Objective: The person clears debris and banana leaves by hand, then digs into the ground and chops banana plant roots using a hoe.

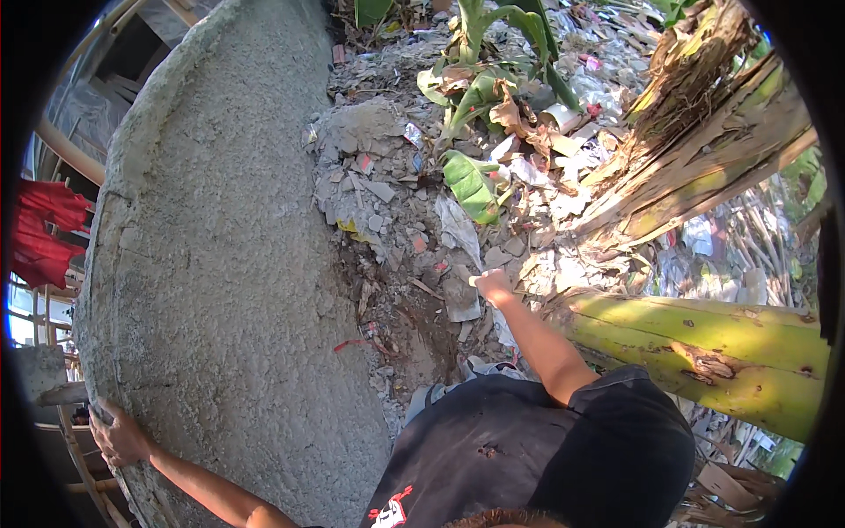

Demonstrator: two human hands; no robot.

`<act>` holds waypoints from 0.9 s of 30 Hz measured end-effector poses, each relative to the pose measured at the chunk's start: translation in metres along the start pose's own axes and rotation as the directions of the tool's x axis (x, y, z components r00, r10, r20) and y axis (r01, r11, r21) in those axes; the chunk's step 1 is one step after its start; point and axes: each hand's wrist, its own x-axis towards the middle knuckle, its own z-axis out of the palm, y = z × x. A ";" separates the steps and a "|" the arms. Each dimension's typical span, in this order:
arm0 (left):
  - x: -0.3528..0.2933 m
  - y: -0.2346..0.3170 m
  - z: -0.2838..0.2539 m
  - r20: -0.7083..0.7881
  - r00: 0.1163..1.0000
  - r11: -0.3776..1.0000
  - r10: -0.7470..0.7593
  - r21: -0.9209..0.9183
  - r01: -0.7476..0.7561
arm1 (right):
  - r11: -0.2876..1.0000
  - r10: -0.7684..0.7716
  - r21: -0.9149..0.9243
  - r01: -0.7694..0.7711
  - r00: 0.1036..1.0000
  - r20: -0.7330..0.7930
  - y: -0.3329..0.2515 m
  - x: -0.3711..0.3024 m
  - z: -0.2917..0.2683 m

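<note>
A rough grey cement wall (238,220) rises along my left side. My left hand (121,437) lies at its outer edge, fingers hooked over the rim. My right arm reaches out over rubble-strewn ground (414,238). At its end my right hand (495,286) is closed in a fist. A crumpled white plastic sheet (456,227) narrows to a point at that fist and appears gripped there; the fingers partly hide where they meet. Around the fist lie broken tile pieces, stones and scraps of litter.
A thick green banana trunk (695,348) leans in close on the right. Beyond it slants a dry, peeling brown trunk (695,167). A young banana plant (475,97) grows ahead among the litter. Past the wall are wooden poles (70,154) and red cloth (48,231).
</note>
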 end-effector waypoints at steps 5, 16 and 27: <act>0.000 0.004 -0.004 0.018 1.000 1.000 -0.012 0.001 0.012 | 0.991 0.132 -0.004 -0.133 0.980 0.151 -0.018 -0.013 -0.014; 0.000 0.007 -0.006 0.029 1.000 1.000 0.005 0.019 -0.006 | 0.997 0.078 -0.018 -0.076 0.993 0.093 -0.024 -0.024 -0.026; 0.001 0.009 -0.007 0.069 0.998 1.000 -0.009 0.021 0.007 | 0.999 0.043 -0.022 -0.042 0.998 0.047 -0.014 -0.013 -0.020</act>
